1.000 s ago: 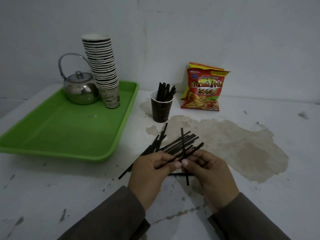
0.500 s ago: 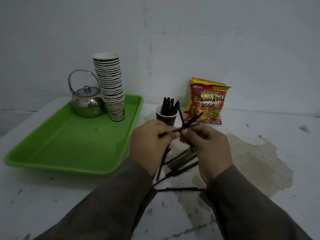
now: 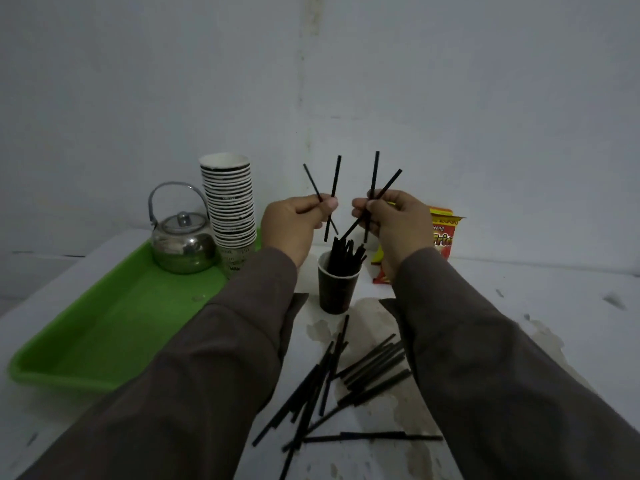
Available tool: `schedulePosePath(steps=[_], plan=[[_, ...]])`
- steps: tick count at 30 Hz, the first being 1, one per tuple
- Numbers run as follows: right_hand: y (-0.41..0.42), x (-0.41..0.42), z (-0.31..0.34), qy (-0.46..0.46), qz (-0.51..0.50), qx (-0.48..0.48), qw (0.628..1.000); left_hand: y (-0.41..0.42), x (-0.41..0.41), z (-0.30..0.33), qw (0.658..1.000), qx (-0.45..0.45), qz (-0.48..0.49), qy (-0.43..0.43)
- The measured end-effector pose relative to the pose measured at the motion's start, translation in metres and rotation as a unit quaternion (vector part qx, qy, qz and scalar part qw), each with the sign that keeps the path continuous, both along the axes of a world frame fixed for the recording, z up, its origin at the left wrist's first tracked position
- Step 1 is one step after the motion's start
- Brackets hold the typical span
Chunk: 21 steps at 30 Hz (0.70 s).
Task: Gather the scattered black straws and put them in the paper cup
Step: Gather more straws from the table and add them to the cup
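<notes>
both hands raised mid-frame above the paper cup (image 3: 337,285). left hand (image 3: 294,223) pinches two black straws (image 3: 333,195), crossed; right hand (image 3: 394,220) pinches two more (image 3: 374,181), also crossed, lower ends just over the straws already standing in the cup. loose straws (image 3: 349,382) scattered on the table (image 3: 519,299) at lower centre, between the sleeves. green tray (image 3: 114,334) at left holds kettle (image 3: 181,244) and cup stack (image 3: 230,206).

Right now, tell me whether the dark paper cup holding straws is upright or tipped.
Upright. The dark paper cup stands on its base on the table, rim up, with black straws sticking out of its top.
</notes>
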State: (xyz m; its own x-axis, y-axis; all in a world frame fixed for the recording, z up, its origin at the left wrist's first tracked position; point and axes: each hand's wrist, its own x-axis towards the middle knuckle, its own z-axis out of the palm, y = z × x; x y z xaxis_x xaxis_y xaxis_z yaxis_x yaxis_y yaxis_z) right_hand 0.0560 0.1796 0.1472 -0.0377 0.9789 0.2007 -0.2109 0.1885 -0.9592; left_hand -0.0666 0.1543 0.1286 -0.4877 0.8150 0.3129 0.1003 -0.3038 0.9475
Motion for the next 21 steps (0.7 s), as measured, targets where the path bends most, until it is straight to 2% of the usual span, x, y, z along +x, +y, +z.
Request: schedulePosePath(steps=[4,7,11,18,21], plan=[[0.015,-0.006,-0.012,-0.034,0.024,-0.019,0.999,0.009,-0.003,-0.002,0.999,-0.013,-0.006,0.034],[0.023,-0.006,-0.028,-0.146,0.012,-0.004,0.989,0.012,-0.004,-0.011,0.990,-0.031,0.023,0.138],[0.028,-0.005,-0.041,-0.284,-0.016,0.047,0.958,0.017,-0.004,-0.025,0.967,-0.058,0.026,0.247],[0.030,-0.004,-0.044,-0.419,-0.046,0.106,0.900,0.023,-0.003,-0.044,0.950,-0.124,-0.017,0.284],[0.028,-0.005,-0.053,-0.451,-0.070,0.120,0.882,0.021,-0.004,-0.048,0.932,-0.149,-0.011,0.330]])
